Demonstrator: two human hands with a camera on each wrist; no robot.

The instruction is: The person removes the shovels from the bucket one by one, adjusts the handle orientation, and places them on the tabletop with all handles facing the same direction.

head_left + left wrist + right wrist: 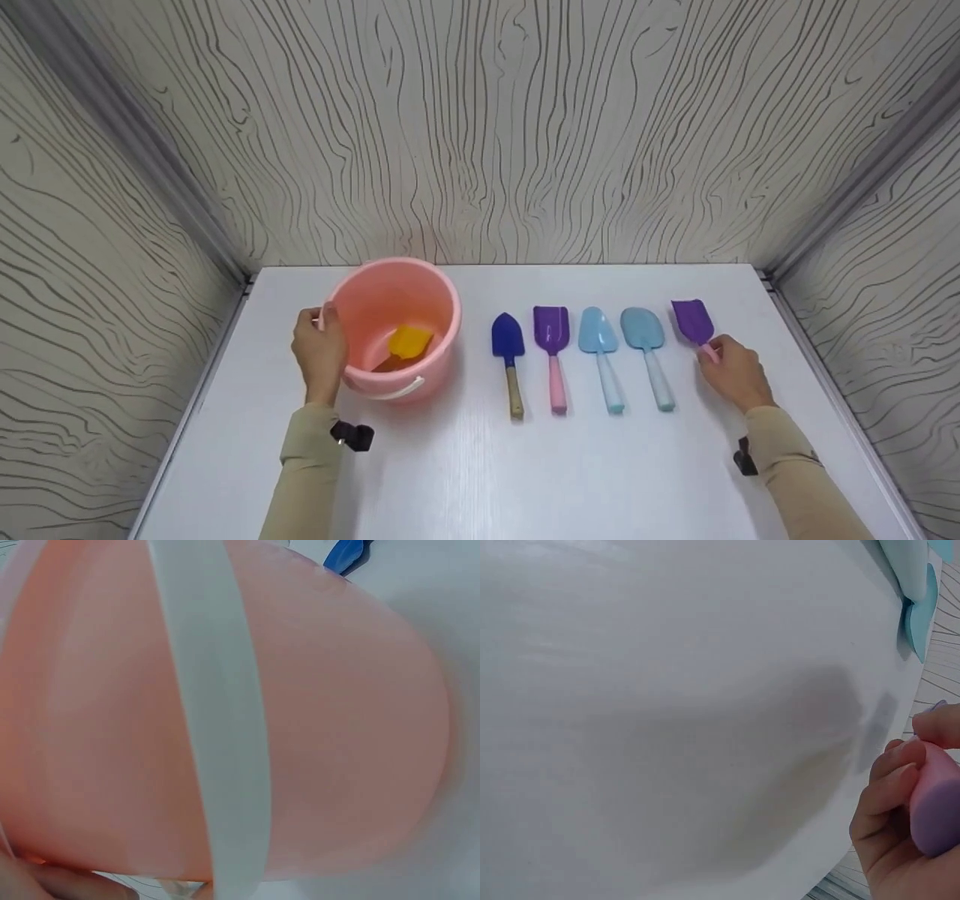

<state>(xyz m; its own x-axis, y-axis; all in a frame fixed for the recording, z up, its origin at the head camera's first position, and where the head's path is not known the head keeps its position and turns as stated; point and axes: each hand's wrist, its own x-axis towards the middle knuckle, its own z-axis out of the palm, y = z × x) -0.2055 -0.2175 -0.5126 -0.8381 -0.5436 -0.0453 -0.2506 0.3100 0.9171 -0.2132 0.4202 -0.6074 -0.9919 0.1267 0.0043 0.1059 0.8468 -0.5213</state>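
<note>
At the left of the table my left hand (319, 352) grips the rim of a pink bucket (442, 367), which leans a little toward me. A yellow shovel (410, 341) lies inside it. The bucket's wall (345, 727) and white carrying handle (221, 720) fill the left wrist view. At the far right my right hand (739, 373) holds a toy shovel with a purple blade (694, 321) by its pink handle. In the right wrist view, fingers curl round that handle (936, 772), whose purple end faces the camera.
Between the hands lie, in a row, a blue trowel (508, 337), a purple shovel (552, 330) with a pink handle, and two light blue shovels (598, 334), one pointed and one rounded. They rest on a white table (465, 480) enclosed by wood-patterned walls (480, 135).
</note>
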